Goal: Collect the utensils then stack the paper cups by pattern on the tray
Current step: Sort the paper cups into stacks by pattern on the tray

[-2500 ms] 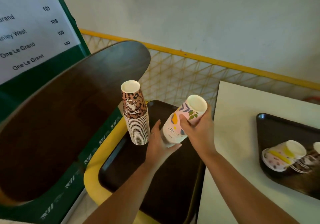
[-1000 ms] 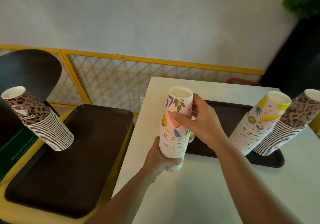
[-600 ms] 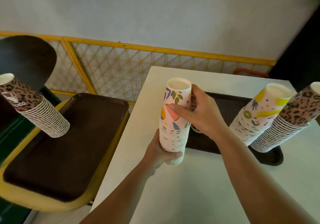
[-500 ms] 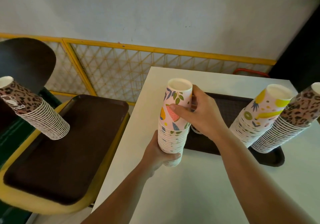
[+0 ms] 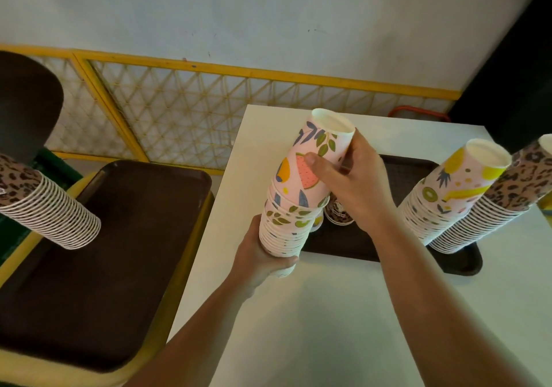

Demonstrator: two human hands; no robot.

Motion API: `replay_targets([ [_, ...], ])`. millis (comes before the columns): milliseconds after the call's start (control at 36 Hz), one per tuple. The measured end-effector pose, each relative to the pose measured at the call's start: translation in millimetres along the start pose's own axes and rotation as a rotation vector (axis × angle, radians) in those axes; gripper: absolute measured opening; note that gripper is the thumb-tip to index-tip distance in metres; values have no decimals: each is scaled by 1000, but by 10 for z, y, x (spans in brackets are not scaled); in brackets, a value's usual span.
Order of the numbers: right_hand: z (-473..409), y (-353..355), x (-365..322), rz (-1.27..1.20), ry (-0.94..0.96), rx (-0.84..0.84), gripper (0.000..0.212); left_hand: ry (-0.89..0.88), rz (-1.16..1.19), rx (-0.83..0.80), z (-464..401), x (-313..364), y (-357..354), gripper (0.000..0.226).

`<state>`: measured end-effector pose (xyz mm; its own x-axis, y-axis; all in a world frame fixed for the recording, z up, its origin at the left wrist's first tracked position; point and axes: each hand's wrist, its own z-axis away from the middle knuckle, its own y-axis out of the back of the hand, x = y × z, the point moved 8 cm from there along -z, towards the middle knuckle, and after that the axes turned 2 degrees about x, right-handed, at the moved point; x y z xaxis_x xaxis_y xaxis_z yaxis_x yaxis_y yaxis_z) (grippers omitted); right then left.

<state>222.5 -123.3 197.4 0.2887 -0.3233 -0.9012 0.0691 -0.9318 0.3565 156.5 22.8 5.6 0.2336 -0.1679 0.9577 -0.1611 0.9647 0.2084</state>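
Left hand [image 5: 259,259] grips base of fruit-print cup stack [image 5: 294,207], right hand [image 5: 351,182] holds its tilted top cup. Behind right hand: brown tray [image 5: 400,174] with small cup [image 5: 339,214]. Right of it, fruit stack [image 5: 445,195], leopard stack [image 5: 495,207] on tray. Far left: second leopard stack [image 5: 44,210] on another tray [image 5: 119,237].

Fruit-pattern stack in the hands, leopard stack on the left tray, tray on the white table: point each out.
fruit-pattern stack [image 5: 301,177], head view, watermelon print near its top.
leopard stack [image 5: 50,216], head view, white rims.
tray on the white table [image 5: 337,250], head view, near rim.
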Motion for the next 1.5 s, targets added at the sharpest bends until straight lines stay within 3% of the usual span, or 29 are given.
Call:
replay_targets([
  [250,-39,-91,47,27,12,-82,55,-9,1,31,-33,40,13,91],
  [556,-49,-17,-4,33,56,-12,43,-18,-28,42,-18,53,51,82],
  [639,-59,62,-34,-27,60,49,38,-19,-35,38,-16,66,41,81],
  [778,-103,325,-70,-209,61,223,63,-3,-30,45,-14,43,68,79],
  [917,-121,668,-131,-426,106,417,30,30,-6,85,-20,-43,149,77],
  [972,-126,748,-81,-430,119,482,30,34,6,101,-21,-77,182,84],
  [1056,-149,696,132,-257,79,549,50,22,17,129,-39,-87,237,97],
  [1194,-122,278,711,79,-36,443,51,20,58,165,-86,-94,316,97],
  [1500,66,-355,1352,185,-253,153,69,1,101,143,-146,-50,303,93],
])
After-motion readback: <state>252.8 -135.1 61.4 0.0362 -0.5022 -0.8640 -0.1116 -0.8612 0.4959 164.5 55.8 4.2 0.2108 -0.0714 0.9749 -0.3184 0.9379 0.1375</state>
